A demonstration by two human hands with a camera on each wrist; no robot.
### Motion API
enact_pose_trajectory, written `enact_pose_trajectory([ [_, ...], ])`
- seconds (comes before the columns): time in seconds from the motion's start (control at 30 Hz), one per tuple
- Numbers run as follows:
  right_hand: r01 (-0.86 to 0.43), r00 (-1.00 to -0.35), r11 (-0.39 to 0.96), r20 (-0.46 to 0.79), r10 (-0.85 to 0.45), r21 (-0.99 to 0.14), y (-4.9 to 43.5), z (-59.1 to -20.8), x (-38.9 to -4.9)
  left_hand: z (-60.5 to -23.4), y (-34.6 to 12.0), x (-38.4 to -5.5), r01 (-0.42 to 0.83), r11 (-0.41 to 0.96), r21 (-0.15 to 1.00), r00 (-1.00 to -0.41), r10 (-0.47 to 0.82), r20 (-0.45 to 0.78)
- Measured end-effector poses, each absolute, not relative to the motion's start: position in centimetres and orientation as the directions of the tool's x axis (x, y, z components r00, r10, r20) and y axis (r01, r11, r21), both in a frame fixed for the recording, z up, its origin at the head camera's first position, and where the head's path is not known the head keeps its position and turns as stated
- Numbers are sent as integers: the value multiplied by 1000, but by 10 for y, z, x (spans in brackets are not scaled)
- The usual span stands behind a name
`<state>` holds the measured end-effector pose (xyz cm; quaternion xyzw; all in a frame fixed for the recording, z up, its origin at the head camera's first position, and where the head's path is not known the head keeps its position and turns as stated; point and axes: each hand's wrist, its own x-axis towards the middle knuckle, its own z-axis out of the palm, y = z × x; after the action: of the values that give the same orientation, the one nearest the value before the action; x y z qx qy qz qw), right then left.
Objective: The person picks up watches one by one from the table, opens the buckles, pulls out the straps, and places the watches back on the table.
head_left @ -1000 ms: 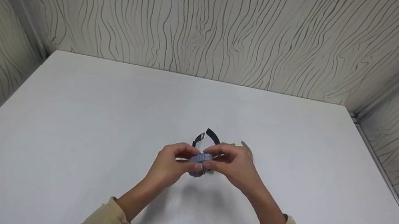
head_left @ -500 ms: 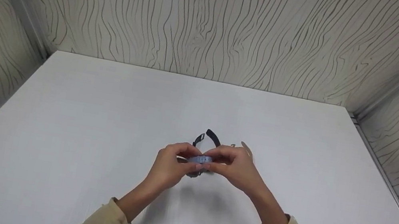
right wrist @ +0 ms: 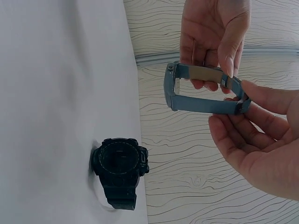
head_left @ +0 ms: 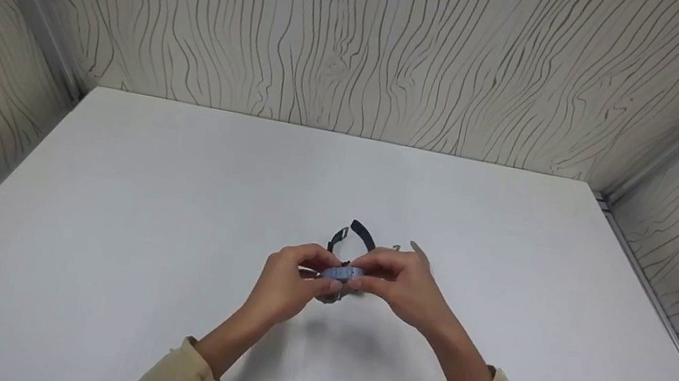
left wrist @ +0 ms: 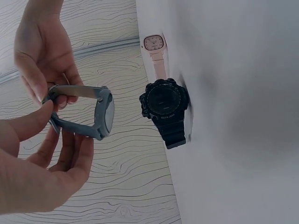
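Note:
Both hands hold a blue wristwatch (head_left: 341, 273) between them, lifted over the white table. In the left wrist view its strap (left wrist: 77, 128) forms a loop, with the case (left wrist: 105, 113) facing away from the fingers. My left hand (head_left: 289, 278) pinches the strap by the buckle between thumb and fingers. From the other side my right hand (head_left: 403, 284) grips the same end, thumb and fingertips around the buckle (right wrist: 240, 106) and strap loop. Fingers partly hide the buckle. Beneath the hands lies a black digital watch (left wrist: 163, 105), its strap standing up behind them in the head view.
A pink watch (left wrist: 154, 44) lies on the table beside the black one, mostly behind my right hand in the head view. The white table (head_left: 174, 190) is bounded by wood-grain patterned walls (head_left: 351, 41) at the back and both sides.
The blue wristwatch has turned slightly between the fingers. My right fingertips have shifted a little to the right, slightly away from the left thumb. The black and pink watches have stayed put.

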<state>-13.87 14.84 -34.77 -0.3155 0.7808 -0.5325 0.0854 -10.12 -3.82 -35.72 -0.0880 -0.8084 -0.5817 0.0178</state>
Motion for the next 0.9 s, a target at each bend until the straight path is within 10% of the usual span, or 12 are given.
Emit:
enact_pose_trajectory([
  [0.9, -364, -793, 183, 200, -576, -913, 151, -347, -139, -364, -44, -104, 135, 311, 941, -988, 118, 103],
])
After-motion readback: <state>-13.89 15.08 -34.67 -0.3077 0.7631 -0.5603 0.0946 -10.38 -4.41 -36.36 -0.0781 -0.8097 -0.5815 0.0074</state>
